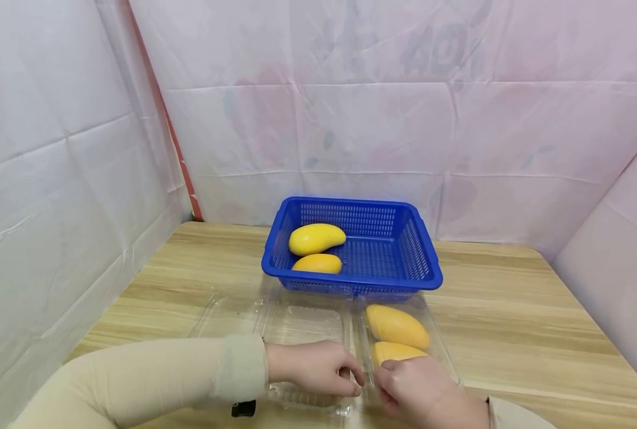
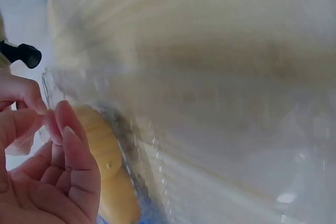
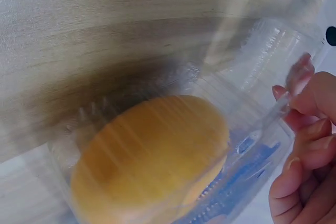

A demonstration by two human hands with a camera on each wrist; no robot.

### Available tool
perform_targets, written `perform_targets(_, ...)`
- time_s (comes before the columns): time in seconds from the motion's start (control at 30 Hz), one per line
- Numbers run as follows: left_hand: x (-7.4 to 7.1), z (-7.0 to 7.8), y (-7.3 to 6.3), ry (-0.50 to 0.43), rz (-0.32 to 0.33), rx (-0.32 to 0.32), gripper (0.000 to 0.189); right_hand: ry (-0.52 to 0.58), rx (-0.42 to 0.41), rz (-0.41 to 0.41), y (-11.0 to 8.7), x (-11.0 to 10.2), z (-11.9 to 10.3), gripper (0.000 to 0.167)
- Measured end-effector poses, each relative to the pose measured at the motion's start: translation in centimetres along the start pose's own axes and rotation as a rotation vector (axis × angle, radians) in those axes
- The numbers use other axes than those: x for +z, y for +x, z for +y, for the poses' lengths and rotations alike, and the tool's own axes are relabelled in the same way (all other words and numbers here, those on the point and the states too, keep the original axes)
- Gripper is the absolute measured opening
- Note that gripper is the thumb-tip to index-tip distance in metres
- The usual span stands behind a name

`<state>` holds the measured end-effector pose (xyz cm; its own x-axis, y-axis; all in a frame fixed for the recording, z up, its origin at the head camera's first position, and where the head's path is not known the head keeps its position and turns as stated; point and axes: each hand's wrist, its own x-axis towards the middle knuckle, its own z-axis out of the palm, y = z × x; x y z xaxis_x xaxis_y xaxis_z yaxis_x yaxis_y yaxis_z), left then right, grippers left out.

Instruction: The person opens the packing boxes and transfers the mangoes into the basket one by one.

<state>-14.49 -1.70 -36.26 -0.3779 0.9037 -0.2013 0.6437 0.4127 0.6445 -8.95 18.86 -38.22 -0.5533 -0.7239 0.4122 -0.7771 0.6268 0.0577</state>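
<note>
In the head view, two mangoes lie in the right-hand tray of a clear plastic container. At the tray's near end, my right hand pinches the plastic edge; its fingers are curled in the right wrist view, beside a large mango. My left hand is just left of it, over a clear plastic tray. Thumb and fingertips of the left hand come together at the plastic edge in the left wrist view, close to the right hand. The exact contact there is partly hidden.
Behind the trays stands a blue plastic basket holding two yellow mangoes. Another clear tray lies to the left on the wooden table. Near the left sleeve is a small black object. Pale sheets surround the table.
</note>
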Motion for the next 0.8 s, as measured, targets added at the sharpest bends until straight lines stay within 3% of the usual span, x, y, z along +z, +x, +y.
perform_targets(0.13,0.48,-0.35,-0.2,-0.335,0.008,-0.062,0.02,0.032,-0.019,0.034,0.28,-0.43,-0.01,0.036)
perform_targets(0.23,0.9,-0.51,-0.23,-0.526,0.017,-0.111,0.023,0.062,-0.04,0.077,0.4,-0.65,-0.18,0.036)
perform_targets(0.63,0.59,-0.7,-0.32,-0.592,-0.011,-0.097,0.026,0.098,-0.065,0.216,0.78,-0.47,-0.31,0.035)
perform_targets(0.8,0.83,-0.59,-0.23,-0.598,0.028,-0.095,0.025,0.092,-0.098,0.317,0.96,0.05,-0.12,0.018)
